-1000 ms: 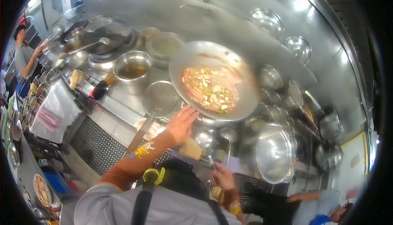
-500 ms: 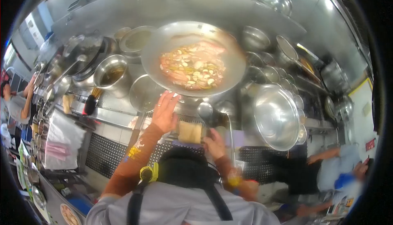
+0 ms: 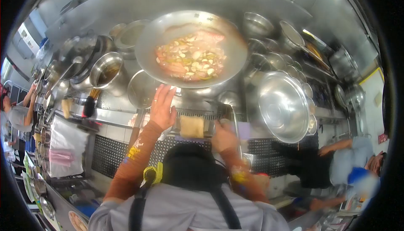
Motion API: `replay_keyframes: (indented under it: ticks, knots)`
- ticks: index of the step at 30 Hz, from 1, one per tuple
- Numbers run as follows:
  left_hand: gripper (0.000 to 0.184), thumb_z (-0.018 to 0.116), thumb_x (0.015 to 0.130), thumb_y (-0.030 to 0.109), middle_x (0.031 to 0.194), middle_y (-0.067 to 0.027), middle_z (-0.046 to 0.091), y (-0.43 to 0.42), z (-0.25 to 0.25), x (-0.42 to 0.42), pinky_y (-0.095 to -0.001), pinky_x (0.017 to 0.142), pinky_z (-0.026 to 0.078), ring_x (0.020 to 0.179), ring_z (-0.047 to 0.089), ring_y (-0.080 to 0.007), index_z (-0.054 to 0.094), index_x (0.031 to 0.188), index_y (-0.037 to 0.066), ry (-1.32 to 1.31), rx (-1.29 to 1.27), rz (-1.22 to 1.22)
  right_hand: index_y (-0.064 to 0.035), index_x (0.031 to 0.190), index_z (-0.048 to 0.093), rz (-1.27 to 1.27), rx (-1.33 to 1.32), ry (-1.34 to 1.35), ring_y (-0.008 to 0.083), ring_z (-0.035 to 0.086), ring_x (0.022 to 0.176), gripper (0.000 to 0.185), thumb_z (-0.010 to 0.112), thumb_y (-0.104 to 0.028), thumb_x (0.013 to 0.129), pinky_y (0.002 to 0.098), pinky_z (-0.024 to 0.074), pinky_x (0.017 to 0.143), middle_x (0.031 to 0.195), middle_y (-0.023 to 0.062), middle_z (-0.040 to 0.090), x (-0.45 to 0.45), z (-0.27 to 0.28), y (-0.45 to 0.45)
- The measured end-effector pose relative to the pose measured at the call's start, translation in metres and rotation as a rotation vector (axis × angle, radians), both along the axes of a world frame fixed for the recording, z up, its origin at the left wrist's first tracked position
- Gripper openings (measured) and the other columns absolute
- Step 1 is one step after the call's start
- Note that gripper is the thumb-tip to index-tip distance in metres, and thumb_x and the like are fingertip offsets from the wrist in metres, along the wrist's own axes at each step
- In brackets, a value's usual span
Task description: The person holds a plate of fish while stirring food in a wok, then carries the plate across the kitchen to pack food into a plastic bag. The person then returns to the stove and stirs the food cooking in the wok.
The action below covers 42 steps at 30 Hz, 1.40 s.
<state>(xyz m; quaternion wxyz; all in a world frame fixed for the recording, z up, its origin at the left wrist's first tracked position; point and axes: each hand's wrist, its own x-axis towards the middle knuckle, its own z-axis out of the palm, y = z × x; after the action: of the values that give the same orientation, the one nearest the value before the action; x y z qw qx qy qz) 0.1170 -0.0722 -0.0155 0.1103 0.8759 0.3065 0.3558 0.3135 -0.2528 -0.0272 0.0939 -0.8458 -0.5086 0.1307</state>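
Note:
A large wok (image 3: 145,48) sits in front of me, holding reddish-pink pieces, pale slices and green strips in liquid (image 3: 191,58). My left hand (image 3: 163,109) reaches to its near left rim with the fingers stretched out; whether the fingertips touch the metal I cannot tell. Lower and to the right, my right hand (image 3: 224,135) is closed around the handle of a ladle (image 3: 217,105), whose dark head points up below the wok. Between the hands a folded tan cloth (image 3: 192,127) hangs over the stove's front edge, with a purple cloth (image 3: 240,131) to the right.
A big steel basin (image 3: 283,107) stands at right, beside several small bowls. On the left are a steel pot (image 3: 106,72), a dark wok (image 3: 90,58) and brushes (image 3: 89,105). A white cloth (image 3: 69,140) covers a side surface. Other people (image 3: 351,159) are at right and far left.
The ladle has turned, so its round face no longer shows, and my right hand has risen slightly. My left hand stays by the wok's rim. The view has shifted a little.

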Motion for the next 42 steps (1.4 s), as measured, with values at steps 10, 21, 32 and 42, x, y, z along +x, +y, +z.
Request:
replay_keyframes:
  ticks: [10,21,32,42]
  knots:
    - [0.066,0.061,0.071,0.001,0.138,-0.0178,0.044,-0.004,0.000,-0.013,-0.0490,0.109,0.034,0.134,0.035,-0.0407,0.047,0.135,0.003,-0.002,-0.046,0.003,-0.0061,0.134,0.050,0.128,-0.079,-0.018,0.0402,0.062,0.097,0.055,0.059,-0.022,0.082,0.0473,0.0530,0.081,0.125,0.0212,0.047,-0.046,-0.061,0.024]
    - [0.042,0.068,0.072,0.007,0.136,-0.0170,0.047,-0.020,-0.034,-0.032,-0.0512,0.104,0.035,0.132,0.038,-0.0400,0.064,0.114,0.009,-0.051,-0.093,-0.079,-0.0098,0.139,0.044,0.118,-0.125,-0.037,0.0408,0.061,0.102,0.060,0.061,-0.019,0.082,0.0491,0.0532,0.082,0.131,0.0224,0.043,-0.066,-0.104,0.023]
    - [0.048,0.066,0.076,0.027,0.147,-0.0191,0.037,-0.022,-0.091,0.007,-0.0555,0.113,0.021,0.138,0.030,-0.0388,0.065,0.121,0.007,0.830,-0.313,-0.290,-0.0062,0.132,0.051,0.107,0.028,-0.065,0.0435,0.055,0.114,0.053,0.062,-0.021,0.083,0.0487,0.0498,0.091,0.136,0.0271,0.044,-0.065,-0.079,0.001]
    - [0.062,0.064,0.075,0.009,0.133,-0.0282,0.047,-0.076,-0.079,-0.063,-0.0549,0.101,0.039,0.123,0.046,-0.0473,0.046,0.133,-0.001,0.054,-0.328,0.008,-0.0013,0.122,0.060,0.233,0.239,0.091,0.0436,0.053,0.117,0.040,0.061,-0.021,0.088,0.0450,0.0444,0.099,0.124,0.0277,0.056,-0.046,-0.030,-0.023]
